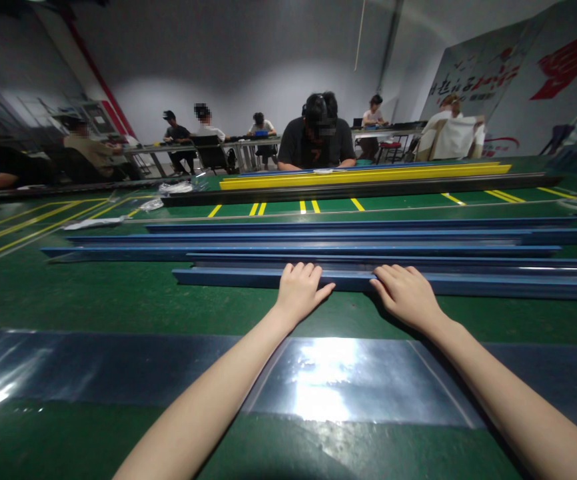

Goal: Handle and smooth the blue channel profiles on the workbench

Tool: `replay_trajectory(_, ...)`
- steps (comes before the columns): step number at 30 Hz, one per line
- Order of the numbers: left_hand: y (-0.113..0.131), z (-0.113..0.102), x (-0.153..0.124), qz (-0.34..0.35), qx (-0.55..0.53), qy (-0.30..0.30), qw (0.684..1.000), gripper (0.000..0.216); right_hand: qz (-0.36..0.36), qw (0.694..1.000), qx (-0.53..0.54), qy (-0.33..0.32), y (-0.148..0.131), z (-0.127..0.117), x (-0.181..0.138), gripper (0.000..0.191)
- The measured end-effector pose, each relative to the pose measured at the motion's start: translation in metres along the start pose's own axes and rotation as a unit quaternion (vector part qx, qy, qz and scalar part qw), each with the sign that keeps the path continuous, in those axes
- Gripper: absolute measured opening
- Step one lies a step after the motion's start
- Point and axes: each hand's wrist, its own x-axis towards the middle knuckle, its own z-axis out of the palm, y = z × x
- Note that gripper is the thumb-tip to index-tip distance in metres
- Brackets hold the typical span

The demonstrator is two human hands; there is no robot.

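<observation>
My left hand (298,291) grips the near wall of a long blue U-shaped channel (351,282), fingers over the top edge and thumb pointing right along its front face. A short way to the right, my right hand (406,295) holds the same wall in like manner, thumb pointing left. The channel lies across the green table (118,300), its left end showing and its right end past the picture's edge. Nearer to me, under my forearms, a shiny strip of clear plastic film (328,380) is spread flat.
More blue channels (298,252) lie parallel just behind. Farther off are a black channel (358,191), a yellow channel (368,177) and crumpled clear plastic (183,187). A person (317,137) sits across the table, head bent. Several other people sit at tables behind.
</observation>
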Motion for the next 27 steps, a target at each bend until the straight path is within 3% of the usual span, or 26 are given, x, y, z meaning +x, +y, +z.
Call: replay_trajectory(27,-0.0002,0.0001,-0.0001,-0.001,0.001,0.006,1.0,0.035,-0.007,1.0,0.008,0.013,0.0017,0.0017,-0.0003,0.031)
